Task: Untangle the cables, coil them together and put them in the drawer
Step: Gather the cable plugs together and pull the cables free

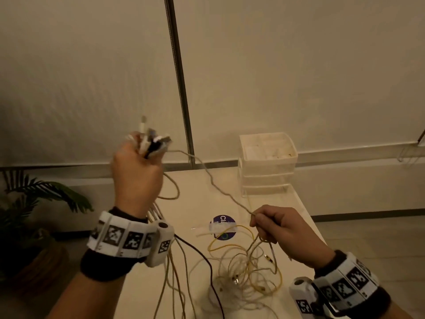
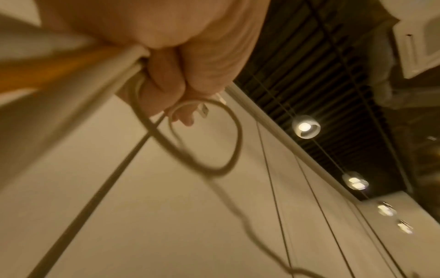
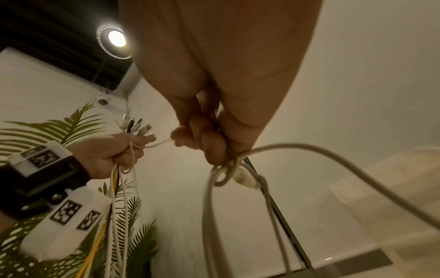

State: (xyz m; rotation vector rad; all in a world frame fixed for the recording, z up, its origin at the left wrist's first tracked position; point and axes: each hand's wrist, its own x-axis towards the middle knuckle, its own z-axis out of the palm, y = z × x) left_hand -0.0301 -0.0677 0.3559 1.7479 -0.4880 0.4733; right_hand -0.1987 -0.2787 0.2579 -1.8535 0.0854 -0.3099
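My left hand (image 1: 138, 171) is raised above the table and grips a bundle of cable ends (image 1: 151, 140), their plugs sticking up out of the fist. White, yellow and black cables hang from it past the wrist. One pale cable (image 1: 213, 183) runs taut from that fist down to my right hand (image 1: 273, 223), which pinches it over the table. A loose tangle of white and yellow cables (image 1: 248, 268) lies on the tabletop below the right hand. In the right wrist view the right fingers (image 3: 209, 143) hold the pale cable, with the left hand (image 3: 112, 152) and its bundle beyond.
A white stack of plastic drawers (image 1: 268, 164) stands at the table's (image 1: 190, 261) far right corner. A round purple sticker (image 1: 224, 226) lies mid-table. A potted palm (image 1: 34, 203) stands left of the table, a metal pole (image 1: 179, 74) behind it.
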